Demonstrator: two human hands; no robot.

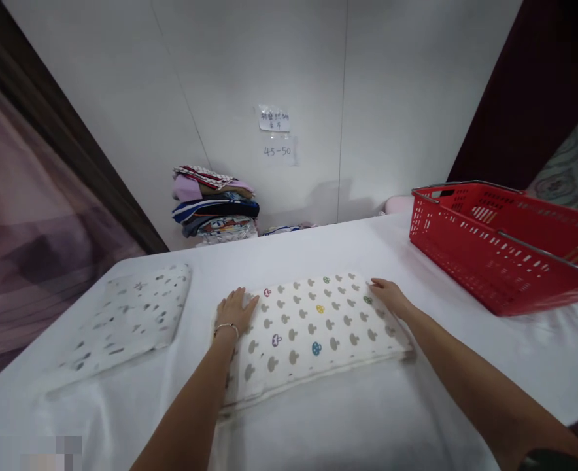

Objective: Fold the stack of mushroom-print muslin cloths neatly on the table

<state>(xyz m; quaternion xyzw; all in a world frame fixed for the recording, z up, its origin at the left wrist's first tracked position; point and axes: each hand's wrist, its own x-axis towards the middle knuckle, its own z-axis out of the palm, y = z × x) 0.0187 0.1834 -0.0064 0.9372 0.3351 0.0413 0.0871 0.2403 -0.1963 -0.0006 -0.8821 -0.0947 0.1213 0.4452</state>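
A white pillow printed with mushrooms lies flat in the middle of the white-covered table. My left hand rests palm down on its left end, fingers stretched out, a bracelet at the wrist. My right hand lies flat on the pillow's far right corner, fingers extended. Neither hand holds anything. A second white pillow with grey spots lies to the left, apart from both hands.
A red plastic basket with metal handles stands at the right of the table. A stack of folded fabrics sits at the back against the white wall, under two paper notes. A dark frame runs along the left.
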